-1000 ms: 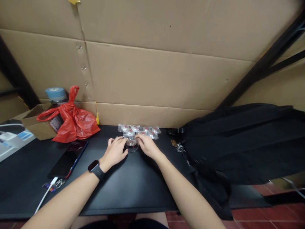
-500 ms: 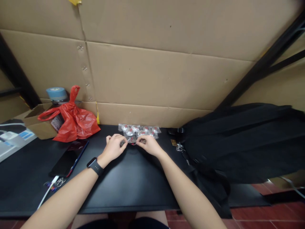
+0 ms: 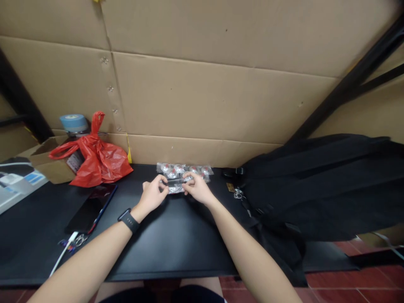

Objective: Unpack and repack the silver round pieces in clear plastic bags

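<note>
Several clear plastic packets (image 3: 172,172), each with a round silvery item and a red mark, lie in rows at the back of the black table (image 3: 170,240). In front of them, a shiny clear packet (image 3: 176,190) is stretched between my two hands. My left hand (image 3: 153,193), below a black wristwatch (image 3: 128,219), pinches its left end with thumb and fingers. The other end is pinched by my right hand (image 3: 198,188), whose fingers cover part of the packets behind. Just what is inside the held packet cannot be made out.
On the left stand a red plastic bag (image 3: 97,158), a brown paper bag (image 3: 52,162) and a blue-lidded container (image 3: 74,123). A phone (image 3: 90,210) with a white cable lies nearer. A black backpack (image 3: 325,185) fills the right side. Cardboard (image 3: 195,97) walls the back.
Both hands have shifted their fingers, with the thumbs now lower and the fingertips spread more along the packet's ends. The packet is tipped, and its shiny front edge shows more.
</note>
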Demonstrator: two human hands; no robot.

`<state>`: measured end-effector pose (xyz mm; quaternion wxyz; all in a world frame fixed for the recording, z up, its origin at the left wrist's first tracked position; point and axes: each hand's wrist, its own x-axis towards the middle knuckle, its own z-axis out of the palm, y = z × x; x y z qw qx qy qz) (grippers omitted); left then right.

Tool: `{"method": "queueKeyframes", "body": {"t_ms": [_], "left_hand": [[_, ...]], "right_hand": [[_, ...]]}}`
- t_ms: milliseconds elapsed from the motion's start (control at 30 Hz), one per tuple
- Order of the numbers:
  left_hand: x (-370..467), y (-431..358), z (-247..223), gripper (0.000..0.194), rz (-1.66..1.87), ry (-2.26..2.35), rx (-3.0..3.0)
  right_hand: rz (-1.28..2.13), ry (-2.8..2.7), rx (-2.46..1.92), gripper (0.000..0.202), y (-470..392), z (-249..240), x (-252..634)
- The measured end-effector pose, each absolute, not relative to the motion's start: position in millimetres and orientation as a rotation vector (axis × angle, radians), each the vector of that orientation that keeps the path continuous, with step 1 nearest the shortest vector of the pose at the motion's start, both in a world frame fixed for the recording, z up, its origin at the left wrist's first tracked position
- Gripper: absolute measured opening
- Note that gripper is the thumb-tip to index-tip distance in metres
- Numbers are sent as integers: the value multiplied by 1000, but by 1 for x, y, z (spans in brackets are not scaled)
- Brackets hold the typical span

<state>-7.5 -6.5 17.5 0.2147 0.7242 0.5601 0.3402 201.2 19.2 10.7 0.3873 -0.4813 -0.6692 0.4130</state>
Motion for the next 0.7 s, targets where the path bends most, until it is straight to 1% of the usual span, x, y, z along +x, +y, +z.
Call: {"method": "queueKeyframes", "body": {"t_ms": [67,100,233,400,567,633,700], "left_hand": [[-4,-5,12,20,923,1609,2075],[-3,-5,10,20,913,1629,2128],[-2,-5,7,22,845,1650,2336],[-7,-7,9,32,705,1624,2454],[-12,-10,9,31,670,1632,2543],[-13,-10,7,32,653,1628,2573],[-14,-9,4,30,655,1633,2587]], "right_hand": [[922,-1787,-1286,34,18,7,198],[840,-1848,-1305,36,18,6,197],[555,-2083,-1385,26,17,3,195],[455,-2239,-1462,31,15,6,194],[351,-2384,-1418,31,9,7,194],[301,-2401,-1447,35,8,5,194],[283,-2381,-1484,34,9,2,194]]}}
